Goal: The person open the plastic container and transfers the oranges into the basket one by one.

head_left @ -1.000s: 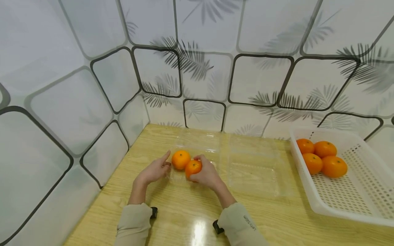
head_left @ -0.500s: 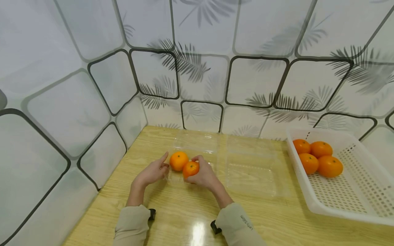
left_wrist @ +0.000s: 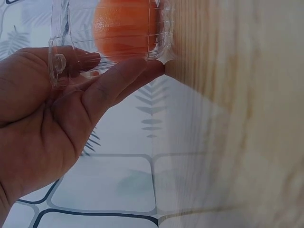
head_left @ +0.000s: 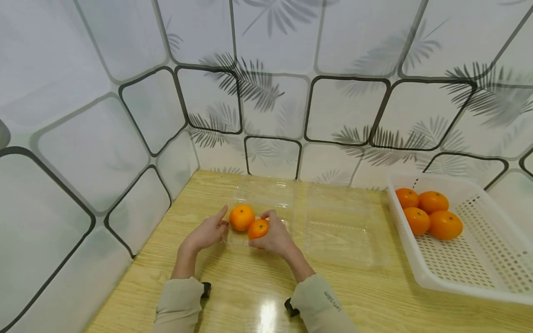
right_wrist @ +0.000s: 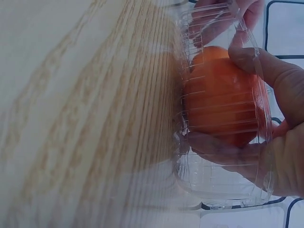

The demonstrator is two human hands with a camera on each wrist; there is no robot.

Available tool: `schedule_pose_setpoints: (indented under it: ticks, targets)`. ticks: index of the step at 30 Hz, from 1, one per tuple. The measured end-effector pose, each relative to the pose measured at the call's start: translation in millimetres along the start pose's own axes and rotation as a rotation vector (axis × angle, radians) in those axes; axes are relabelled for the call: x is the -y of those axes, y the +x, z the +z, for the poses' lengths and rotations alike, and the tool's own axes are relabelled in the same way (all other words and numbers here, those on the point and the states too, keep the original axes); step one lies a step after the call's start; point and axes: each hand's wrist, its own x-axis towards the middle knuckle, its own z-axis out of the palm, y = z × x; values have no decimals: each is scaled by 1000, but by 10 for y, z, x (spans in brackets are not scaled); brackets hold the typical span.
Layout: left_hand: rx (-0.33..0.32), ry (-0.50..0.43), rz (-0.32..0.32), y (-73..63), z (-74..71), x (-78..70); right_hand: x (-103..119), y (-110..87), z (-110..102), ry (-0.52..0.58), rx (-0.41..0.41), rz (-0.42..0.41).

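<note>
My right hand [head_left: 272, 235] grips an orange [head_left: 257, 229] with thumb and fingers around its sides, inside the clear plastic box [right_wrist: 223, 178]. Close behind and to its left, a second orange [head_left: 242, 218] sits in the same box. On the box's left side is my left hand [head_left: 207, 232], thumb and fingers extended. The left wrist view shows its straight fingers [left_wrist: 116, 85] against the outer wall, low by the table. Its thumb tip shows through the plastic. Part of the held orange is hidden by the right hand.
A second clear box [head_left: 339, 238] stands open to the right on the wooden table [head_left: 233, 296]. Farther right, a white perforated basket [head_left: 483, 263] holds several oranges [head_left: 445, 225]. Patterned walls [head_left: 275, 157] border the table behind and at left.
The head view has shifted slightly, so the scene sits a little more to the left. Both hands and the two oranges keep nearly the same places in the box.
</note>
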Motion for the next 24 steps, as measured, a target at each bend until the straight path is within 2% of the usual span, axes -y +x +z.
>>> schedule_pose_setpoints:
  ticks: [7, 17, 24]
  targets:
    - [-11, 31, 4, 14, 17, 3, -16, 9, -16, 9, 21, -1]
    - [-10, 14, 24, 2, 12, 0, -8, 9, -42, 6, 35, 5]
    - [-1, 8, 13, -15, -1, -6, -1, -3, -44, 8, 68, 15]
